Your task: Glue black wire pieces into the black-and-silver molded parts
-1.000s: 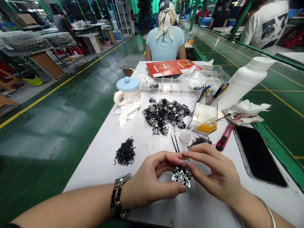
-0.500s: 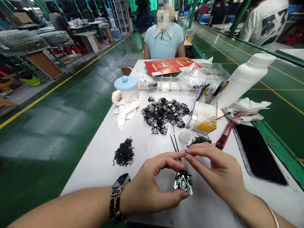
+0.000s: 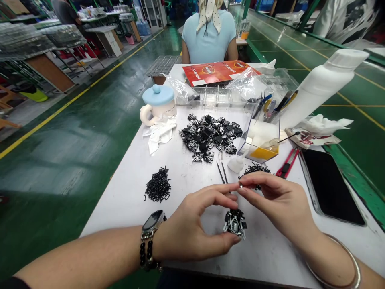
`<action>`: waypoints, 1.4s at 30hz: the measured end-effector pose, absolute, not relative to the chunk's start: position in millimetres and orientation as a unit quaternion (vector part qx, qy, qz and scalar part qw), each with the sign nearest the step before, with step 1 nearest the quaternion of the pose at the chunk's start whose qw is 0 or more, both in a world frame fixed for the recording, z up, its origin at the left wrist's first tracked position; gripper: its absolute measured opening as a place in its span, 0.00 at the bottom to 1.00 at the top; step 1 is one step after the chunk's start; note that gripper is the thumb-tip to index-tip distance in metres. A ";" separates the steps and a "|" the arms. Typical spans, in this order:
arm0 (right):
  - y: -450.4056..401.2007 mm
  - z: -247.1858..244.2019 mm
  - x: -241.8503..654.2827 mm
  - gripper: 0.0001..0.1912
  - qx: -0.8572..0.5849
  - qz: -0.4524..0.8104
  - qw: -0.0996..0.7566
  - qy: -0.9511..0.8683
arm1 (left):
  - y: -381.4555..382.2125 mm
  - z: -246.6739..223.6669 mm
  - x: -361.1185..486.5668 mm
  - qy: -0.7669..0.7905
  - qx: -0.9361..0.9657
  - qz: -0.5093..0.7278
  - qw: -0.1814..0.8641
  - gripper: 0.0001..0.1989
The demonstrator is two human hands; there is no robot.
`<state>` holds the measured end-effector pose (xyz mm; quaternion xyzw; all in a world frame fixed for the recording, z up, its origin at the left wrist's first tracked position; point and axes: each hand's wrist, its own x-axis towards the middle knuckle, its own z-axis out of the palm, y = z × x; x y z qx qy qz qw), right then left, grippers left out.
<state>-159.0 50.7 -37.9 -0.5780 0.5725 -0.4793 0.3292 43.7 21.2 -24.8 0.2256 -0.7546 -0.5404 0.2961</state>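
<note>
A glossy green floor (image 3: 99,120) with yellow lines runs past worktables (image 3: 51,60), possibly under overhead lighting.

On the far end of the table, a red printed sheet (image 3: 221,72) carries white lettering seen upside down and too blurred to make out. A cream mug (image 3: 159,108) at far left bears small grey lettering, also illegible.
</note>
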 end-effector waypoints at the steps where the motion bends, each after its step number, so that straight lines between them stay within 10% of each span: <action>1: 50.4 -37.2 -159.3 0.08 -0.570 -0.490 0.344 0.563 | 21.7 -24.8 43.6 -0.748 0.229 -0.548 0.296 0.19; 10: 55.5 -33.9 -156.0 0.09 -0.601 -0.483 0.472 0.428 | 22.6 -25.2 40.8 -0.696 0.296 -0.571 0.319 0.17; 42: 57.0 -36.5 -153.5 0.12 -0.673 -0.455 0.386 0.438 | 22.2 -24.9 39.4 -0.704 0.275 -0.554 0.350 0.17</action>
